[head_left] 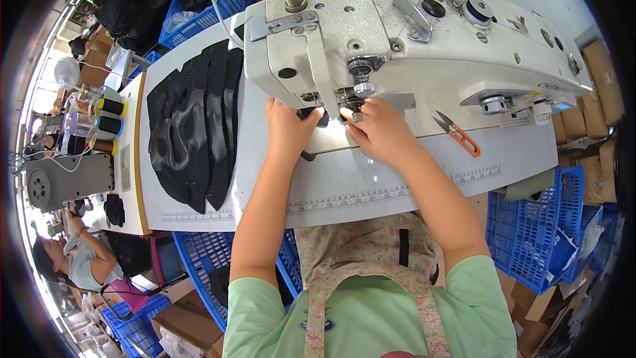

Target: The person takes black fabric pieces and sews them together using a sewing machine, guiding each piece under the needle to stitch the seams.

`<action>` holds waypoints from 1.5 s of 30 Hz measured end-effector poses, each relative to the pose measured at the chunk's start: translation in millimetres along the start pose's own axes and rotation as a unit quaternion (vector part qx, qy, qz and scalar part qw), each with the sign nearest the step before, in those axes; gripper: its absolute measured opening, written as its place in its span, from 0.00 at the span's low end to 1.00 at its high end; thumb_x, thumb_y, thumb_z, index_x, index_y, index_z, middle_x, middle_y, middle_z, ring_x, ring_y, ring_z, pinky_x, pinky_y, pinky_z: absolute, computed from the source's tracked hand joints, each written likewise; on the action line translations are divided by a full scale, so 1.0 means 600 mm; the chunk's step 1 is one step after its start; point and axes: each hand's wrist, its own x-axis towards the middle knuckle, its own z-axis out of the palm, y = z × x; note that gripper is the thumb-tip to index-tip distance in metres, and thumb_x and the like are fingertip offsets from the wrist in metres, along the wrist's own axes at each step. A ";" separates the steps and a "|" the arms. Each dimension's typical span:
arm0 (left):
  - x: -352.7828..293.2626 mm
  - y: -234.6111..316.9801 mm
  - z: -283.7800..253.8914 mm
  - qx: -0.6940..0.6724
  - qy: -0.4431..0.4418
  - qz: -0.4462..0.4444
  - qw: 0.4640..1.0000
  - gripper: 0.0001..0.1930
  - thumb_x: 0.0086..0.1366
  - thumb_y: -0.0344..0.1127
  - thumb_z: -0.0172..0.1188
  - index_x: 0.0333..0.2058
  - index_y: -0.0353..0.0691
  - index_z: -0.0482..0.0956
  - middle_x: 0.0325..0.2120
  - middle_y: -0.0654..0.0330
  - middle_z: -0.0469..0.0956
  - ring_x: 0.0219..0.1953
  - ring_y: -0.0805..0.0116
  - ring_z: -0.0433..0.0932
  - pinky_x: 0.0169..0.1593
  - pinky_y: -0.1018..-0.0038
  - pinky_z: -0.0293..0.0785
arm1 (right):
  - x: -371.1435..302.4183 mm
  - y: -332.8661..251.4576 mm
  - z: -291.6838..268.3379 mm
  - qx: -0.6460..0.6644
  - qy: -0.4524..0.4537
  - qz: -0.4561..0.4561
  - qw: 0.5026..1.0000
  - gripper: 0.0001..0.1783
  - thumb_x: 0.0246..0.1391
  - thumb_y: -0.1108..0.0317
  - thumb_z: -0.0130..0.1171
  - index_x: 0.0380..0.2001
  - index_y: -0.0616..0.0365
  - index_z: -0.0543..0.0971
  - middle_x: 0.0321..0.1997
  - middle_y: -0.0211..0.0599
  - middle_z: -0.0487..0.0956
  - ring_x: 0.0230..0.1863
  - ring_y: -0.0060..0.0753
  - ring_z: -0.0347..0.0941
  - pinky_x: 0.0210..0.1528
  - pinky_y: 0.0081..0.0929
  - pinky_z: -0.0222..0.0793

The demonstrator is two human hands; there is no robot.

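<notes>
Under the head of a white industrial sewing machine [424,33], both my hands work close to the needle area. My left hand [291,129] is closed, thumb and fingers pinching a small black piece of material [320,118] on the left of the presser foot. On the other side my right hand [381,131] is also closed, its thumb and forefinger drawn together beside the foot. What it grips is hidden by the fingers and machine parts. Orange-handled thread snips [458,135] lie on the table right of my right hand.
Overlapping black shaped panels [189,116] lie left of the machine on the grey tabletop [371,209], which has a ruler strip [397,193] near its front edge. Blue crates [530,232] stand at the right. Another person [93,258] sits at a machine far left.
</notes>
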 end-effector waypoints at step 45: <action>0.002 0.016 -0.010 -0.036 0.014 0.069 0.997 0.13 0.46 0.25 0.69 0.33 0.31 0.81 0.31 0.53 0.79 0.36 0.58 0.77 0.42 0.65 0.73 | -0.003 -0.001 0.004 0.009 0.001 -0.016 1.000 0.07 0.46 0.69 0.63 0.24 0.61 0.76 0.40 0.39 0.76 0.47 0.42 0.71 0.48 0.37 0.71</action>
